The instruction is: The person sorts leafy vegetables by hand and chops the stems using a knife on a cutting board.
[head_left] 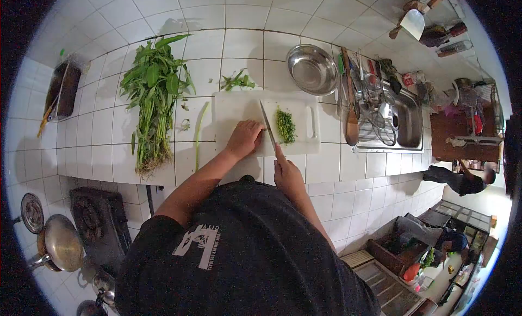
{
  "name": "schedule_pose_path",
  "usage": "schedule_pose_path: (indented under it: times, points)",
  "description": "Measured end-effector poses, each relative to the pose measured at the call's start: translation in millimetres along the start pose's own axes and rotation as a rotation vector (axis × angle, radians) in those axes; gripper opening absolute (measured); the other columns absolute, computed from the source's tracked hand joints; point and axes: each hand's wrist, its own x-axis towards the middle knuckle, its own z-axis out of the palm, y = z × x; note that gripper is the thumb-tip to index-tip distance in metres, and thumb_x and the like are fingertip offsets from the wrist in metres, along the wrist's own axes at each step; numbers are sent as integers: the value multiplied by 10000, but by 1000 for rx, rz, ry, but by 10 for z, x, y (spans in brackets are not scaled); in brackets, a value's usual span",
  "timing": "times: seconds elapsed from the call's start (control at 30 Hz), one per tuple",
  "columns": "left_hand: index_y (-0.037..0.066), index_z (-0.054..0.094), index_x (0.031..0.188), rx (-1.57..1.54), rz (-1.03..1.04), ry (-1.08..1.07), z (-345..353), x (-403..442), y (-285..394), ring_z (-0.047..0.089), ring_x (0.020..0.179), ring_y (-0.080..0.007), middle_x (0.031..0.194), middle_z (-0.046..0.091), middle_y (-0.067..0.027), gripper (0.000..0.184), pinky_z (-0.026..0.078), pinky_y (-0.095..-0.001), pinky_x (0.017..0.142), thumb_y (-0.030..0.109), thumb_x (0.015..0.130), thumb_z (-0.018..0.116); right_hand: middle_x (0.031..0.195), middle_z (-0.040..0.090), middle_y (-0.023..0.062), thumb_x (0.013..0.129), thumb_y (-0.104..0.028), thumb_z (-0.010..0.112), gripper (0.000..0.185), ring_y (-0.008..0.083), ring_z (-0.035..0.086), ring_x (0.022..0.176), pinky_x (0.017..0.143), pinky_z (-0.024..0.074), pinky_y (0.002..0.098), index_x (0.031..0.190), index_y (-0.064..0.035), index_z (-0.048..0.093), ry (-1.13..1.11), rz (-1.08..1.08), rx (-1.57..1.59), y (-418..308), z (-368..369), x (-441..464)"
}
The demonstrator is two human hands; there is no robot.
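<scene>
My right hand [288,175] grips the handle of a kitchen knife [268,122], its blade pointing away from me over a white cutting board [234,108]. Just left of the blade, my left hand [246,137] rests on the board with its fingers curled and pressed together. Whatever lies under those fingers is hidden. A small heap of finely chopped greens [285,125] sits on the board to the right of the knife. One long pale green stem [201,134] lies on the tiles left of the board.
A large leafy bunch with roots [155,98] lies at left, and loose leaves [237,80] lie behind the board. A metal bowl [312,69] stands at back right, near wooden spoons [352,126] and a sink [410,120]. A stove [98,223] is at lower left. Two other people are at right.
</scene>
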Motion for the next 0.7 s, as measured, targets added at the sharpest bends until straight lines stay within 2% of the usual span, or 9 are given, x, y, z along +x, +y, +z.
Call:
schedule_pose_path:
  times: [0.23, 0.3, 0.33, 0.4, 0.53, 0.63, 0.7]
  points:
    - [57, 568, 1043, -13, 23, 45, 124, -9, -93, 615, 972, -347, 949, 655, -144, 196, 451, -471, 872, 105, 865, 635, 850, 656, 293, 1000, -173, 487, 649, 486, 647, 776, 740, 510, 567, 1592, -189, 221, -157, 78, -37, -145, -276, -178]
    - [78, 583, 1061, -71, 14, 88, 82, -14, -44, 616, 911, -389, 934, 647, -143, 297, 452, -506, 843, 66, 782, 684, 838, 655, 298, 995, -164, 489, 682, 477, 653, 768, 732, 512, 564, 1600, -174, 175, -69, -29, 95, -18, -131, -153]
    - [78, 583, 1061, -73, 10, 84, 63, -24, -20, 616, 911, -389, 934, 647, -143, 297, 452, -506, 843, 66, 782, 684, 838, 655, 298, 995, -164, 489, 682, 477, 653, 768, 732, 512, 564, 1600, -174, 175, -73, -26, 97, 13, -46, -107]
    - [79, 582, 1061, -45, -15, 66, 43, -20, 3, 617, 917, -388, 934, 648, -145, 292, 451, -509, 846, 65, 787, 684, 920, 655, 345, 1007, -131, 479, 631, 519, 639, 887, 797, 501, 554, 1587, -166, 234, -51, 29, 41, 18, 80, 42]
    - [79, 583, 1064, -74, -14, 44, 40, -31, -7, 610, 952, -388, 942, 640, -151, 289, 451, -507, 854, 65, 792, 680, 925, 652, 352, 1004, -129, 474, 651, 516, 641, 900, 805, 497, 568, 1593, -174, 202, -65, 39, -5, -93, 1, 113]
    - [80, 580, 1041, -55, -1, 38, 24, 5, -36, 621, 898, -367, 877, 645, -127, 224, 464, -489, 831, 77, 829, 653, 873, 655, 339, 996, -132, 483, 659, 513, 648, 860, 783, 500, 580, 1592, -175, 204, -118, 65, -53, -106, -168, -25]
    - [79, 586, 1041, -44, 36, 117, 78, 2, -47, 622, 890, -357, 873, 644, -120, 217, 465, -489, 833, 86, 836, 656, 765, 652, 294, 998, -179, 474, 709, 479, 664, 740, 701, 518, 586, 1604, -159, 108, -199, 53, -97, -56, -205, -124]
